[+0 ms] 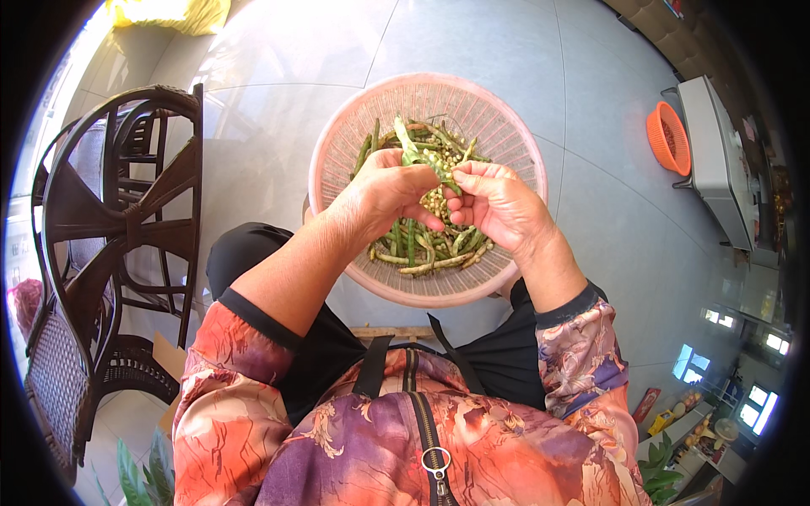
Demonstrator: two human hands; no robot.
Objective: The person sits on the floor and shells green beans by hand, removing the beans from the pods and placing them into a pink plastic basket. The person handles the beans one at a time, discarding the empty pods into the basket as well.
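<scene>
Both my hands are over a round pink plastic basket at my knees. My left hand grips a green bean pod that looks split, its pale inner side showing above my thumb. The thumb and forefinger of my right hand pinch the pod's other end, close to my left fingertips. Loose pale beans lie under and between my hands, partly hidden. Around them in the basket are several long pods, some green and some yellowed or brown.
Dark woven rattan chairs stand at my left. On the right, an orange plastic basket with small reddish things in it sits beside a grey-white cabinet-like unit. A yellow bag lies at upper left on the tiled floor. Leafy plants are near the bottom.
</scene>
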